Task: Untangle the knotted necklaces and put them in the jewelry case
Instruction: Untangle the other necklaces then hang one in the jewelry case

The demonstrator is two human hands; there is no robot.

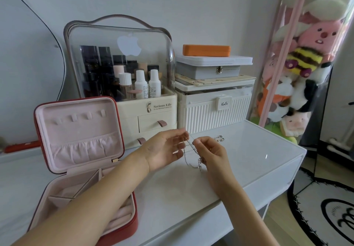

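A thin silver necklace chain (189,151) hangs in a tangle between my two hands above the white tabletop (249,155). My left hand (164,150) pinches the chain at its fingertips, palm turned toward me. My right hand (208,152) pinches the same chain a little lower, with a knotted bunch dangling below its fingers. Another silver piece (220,138) lies on the table just behind my right hand. The jewelry case (80,150), red outside and pink inside, stands open at the left, with my left forearm over its tray.
A cream cosmetics organiser (134,84) with a clear dome stands behind the hands. A white ribbed storage box (214,107) carries a grey box and an orange case. Plush toys (298,69) hang at the right. The table's edge drops to a rug at the right.
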